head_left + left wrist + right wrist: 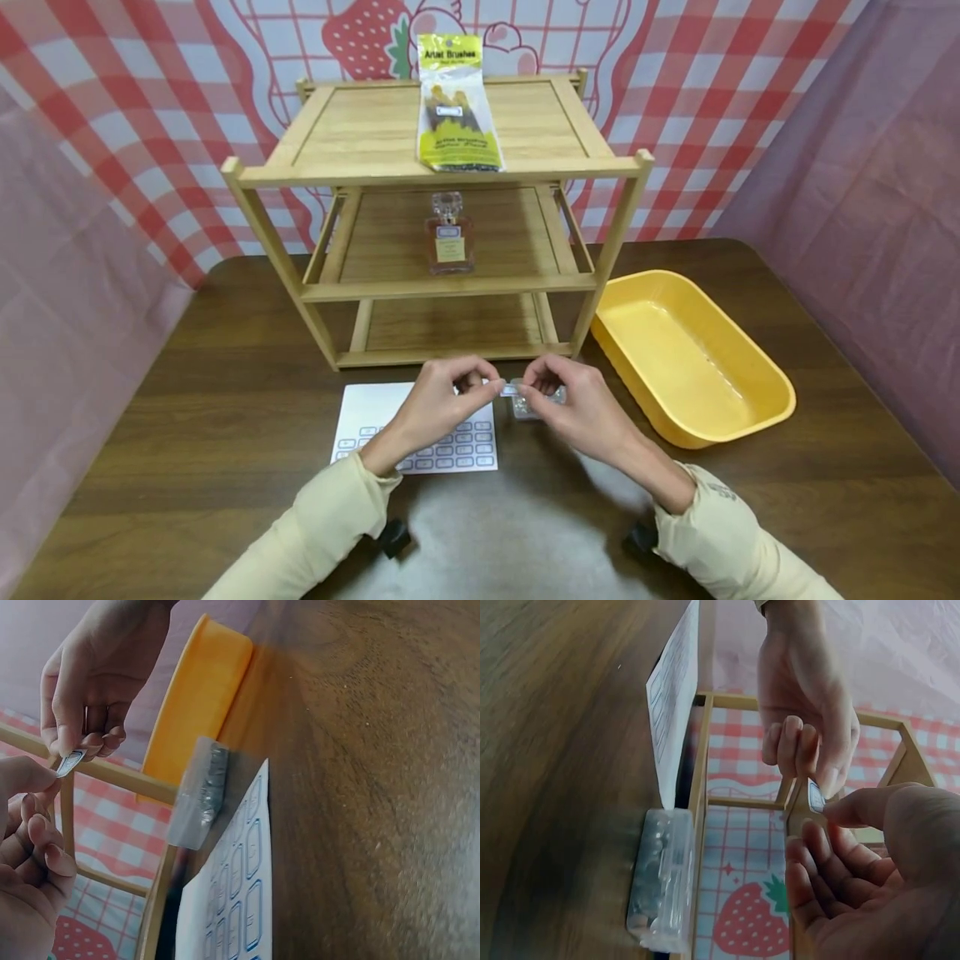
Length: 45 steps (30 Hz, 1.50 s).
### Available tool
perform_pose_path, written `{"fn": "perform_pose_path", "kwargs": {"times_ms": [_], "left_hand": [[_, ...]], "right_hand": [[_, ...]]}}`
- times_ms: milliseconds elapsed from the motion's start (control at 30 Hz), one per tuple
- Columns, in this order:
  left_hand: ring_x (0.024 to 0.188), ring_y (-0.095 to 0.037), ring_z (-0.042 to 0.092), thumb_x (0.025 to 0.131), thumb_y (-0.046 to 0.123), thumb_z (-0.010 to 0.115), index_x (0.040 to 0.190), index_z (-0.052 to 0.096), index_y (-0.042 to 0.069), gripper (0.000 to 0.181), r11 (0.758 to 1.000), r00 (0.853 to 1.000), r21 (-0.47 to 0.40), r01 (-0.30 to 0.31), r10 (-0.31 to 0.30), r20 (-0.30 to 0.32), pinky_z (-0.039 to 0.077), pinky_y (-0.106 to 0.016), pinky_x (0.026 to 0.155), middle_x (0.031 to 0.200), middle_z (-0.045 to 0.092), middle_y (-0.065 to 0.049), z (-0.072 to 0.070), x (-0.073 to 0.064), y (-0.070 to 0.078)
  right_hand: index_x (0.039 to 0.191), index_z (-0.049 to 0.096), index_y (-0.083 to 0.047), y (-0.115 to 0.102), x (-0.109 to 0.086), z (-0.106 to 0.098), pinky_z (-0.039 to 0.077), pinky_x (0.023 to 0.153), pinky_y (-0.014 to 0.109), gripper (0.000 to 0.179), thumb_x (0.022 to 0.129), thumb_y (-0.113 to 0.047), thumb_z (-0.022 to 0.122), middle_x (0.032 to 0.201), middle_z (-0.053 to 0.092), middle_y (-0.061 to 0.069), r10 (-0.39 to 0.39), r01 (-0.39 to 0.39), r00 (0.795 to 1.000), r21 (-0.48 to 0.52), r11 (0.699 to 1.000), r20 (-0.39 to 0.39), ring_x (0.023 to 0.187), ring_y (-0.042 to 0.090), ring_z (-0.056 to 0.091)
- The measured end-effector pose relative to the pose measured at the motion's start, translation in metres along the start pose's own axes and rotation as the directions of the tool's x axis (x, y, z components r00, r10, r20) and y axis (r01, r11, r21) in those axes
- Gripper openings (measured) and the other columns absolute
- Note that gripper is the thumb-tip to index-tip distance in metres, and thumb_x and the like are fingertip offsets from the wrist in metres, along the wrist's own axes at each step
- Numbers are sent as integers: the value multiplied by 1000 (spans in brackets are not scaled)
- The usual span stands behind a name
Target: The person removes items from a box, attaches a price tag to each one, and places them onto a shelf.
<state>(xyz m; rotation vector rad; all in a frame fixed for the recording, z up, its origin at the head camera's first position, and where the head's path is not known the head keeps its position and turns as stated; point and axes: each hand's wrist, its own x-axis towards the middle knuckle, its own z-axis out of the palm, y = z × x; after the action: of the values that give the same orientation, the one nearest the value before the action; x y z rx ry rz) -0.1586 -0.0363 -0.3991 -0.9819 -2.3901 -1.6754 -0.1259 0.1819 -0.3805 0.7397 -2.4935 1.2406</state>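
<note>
A small white label sticker with a blue border (pixel 816 796) is held between my two hands, just above the table. My left hand (pixel 445 402) pinches its left end between thumb and forefinger. At the other end, my right hand (pixel 576 406) pinches it the same way. Under the right hand lies a clear plastic box (pixel 661 881) with small shiny pieces inside, partly covered in the head view. Beneath the left hand is a white sheet (pixel 487 450) printed with rows of blue-bordered labels; the forearm hides part of it.
Behind the hands stands a three-tier wooden shelf (pixel 450 287). A bag of artist brushes (pixel 457 137) bearing a label lies on its top tier, and a labelled perfume bottle (pixel 449 242) stands on the middle one. To the right sits a yellow basin (pixel 675 350).
</note>
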Motion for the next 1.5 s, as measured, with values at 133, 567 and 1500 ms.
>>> {"fn": "perform_pose_path", "kwargs": {"times_ms": [133, 567, 1500], "left_hand": [[62, -7, 53, 95, 8, 74, 94, 75, 4, 5, 1000, 1000, 0, 27, -27, 13, 45, -23, 56, 67, 56, 8, 6, 4, -4], [60, -5, 49, 94, 8, 73, 94, 75, 5, 4, 994, 993, 14, 109, -110, 50, 42, -21, 55, 67, 56, 6, 22, 14, -13], [53, -3, 45, 96, 8, 70, 95, 76, 5, 7, 978, 961, 80, 194, -206, 185, 36, -19, 50, 66, 58, 5, 35, 26, -25]], "right_hand": [[90, 66, -6, 5, 0, -2, 56, 67, 30, 15, 89, 6, 74, 81, 64, -3, 34, -34, 999, -25, 999, 11, 76, 11, 61], [88, 66, -7, 20, -1, -7, 52, 60, 23, 13, 90, 4, 72, 76, 63, -3, 133, -131, 990, -56, 990, 50, 69, 10, 58], [89, 66, -4, 35, -1, -10, 49, 55, 24, 6, 89, 2, 69, 73, 61, -3, 284, -260, 945, -154, 953, 163, 64, 10, 55]]}}
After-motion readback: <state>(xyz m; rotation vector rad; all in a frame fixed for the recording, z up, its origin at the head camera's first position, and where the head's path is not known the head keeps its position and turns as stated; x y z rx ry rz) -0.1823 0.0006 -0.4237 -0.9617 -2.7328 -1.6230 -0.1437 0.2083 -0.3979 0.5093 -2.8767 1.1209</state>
